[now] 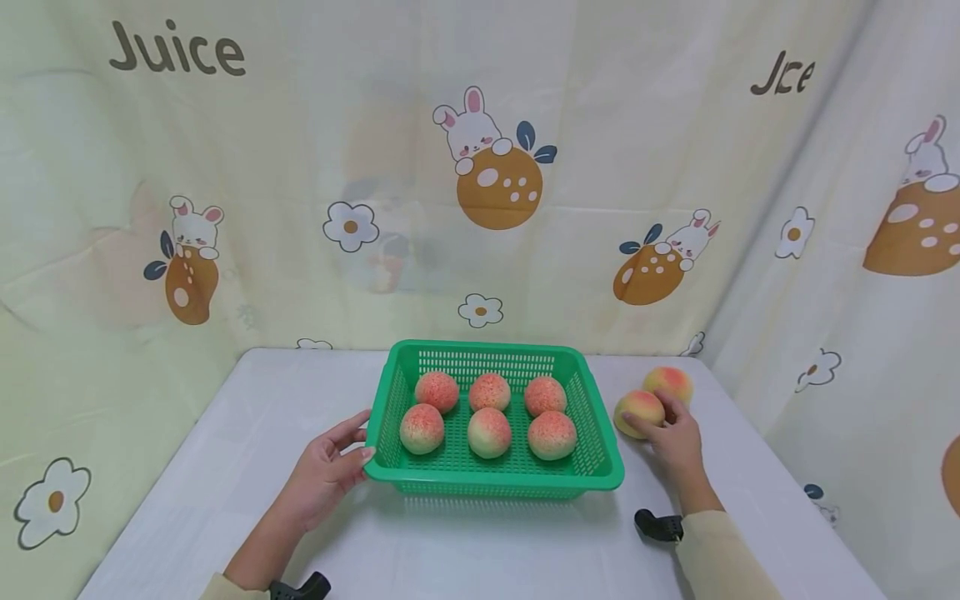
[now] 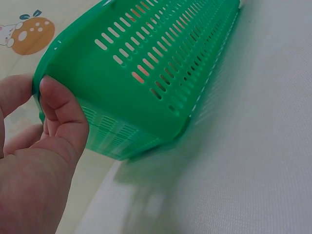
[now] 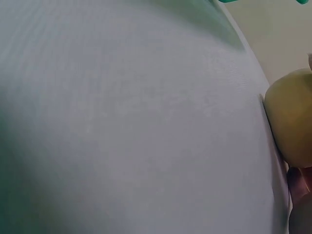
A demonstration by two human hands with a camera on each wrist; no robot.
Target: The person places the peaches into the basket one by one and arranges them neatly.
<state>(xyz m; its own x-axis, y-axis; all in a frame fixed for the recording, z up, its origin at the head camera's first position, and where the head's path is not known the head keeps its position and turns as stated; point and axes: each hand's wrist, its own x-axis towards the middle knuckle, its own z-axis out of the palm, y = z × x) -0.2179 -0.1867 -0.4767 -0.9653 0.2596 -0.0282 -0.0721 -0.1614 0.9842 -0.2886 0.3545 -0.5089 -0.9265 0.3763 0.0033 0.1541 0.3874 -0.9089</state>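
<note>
A green plastic basket [image 1: 495, 482] with slotted walls holds several small pinkish peaches [image 1: 487, 433] standing in two rows. My left hand [image 1: 326, 475] pinches its left rim between thumb and fingers, which the left wrist view shows close up at the basket wall [image 2: 122, 83]. Right of the basket, my right hand [image 1: 678, 442] grips a larger yellow-and-red peach [image 1: 637, 408], thumb on the near side and fingers over the far side. Another such peach [image 1: 669, 382] lies just behind it, partly covered by the fingers. In the right wrist view only part of a peach [image 3: 291, 117] shows at the edge.
Everything stands on a white-covered table [image 1: 480, 550]. A cream curtain [image 1: 300, 125] printed with rabbits and flowers hangs behind the table's back edge and along the sides. A black wrist strap [image 1: 660, 527] is on the right arm, another [image 1: 300, 587] on the left.
</note>
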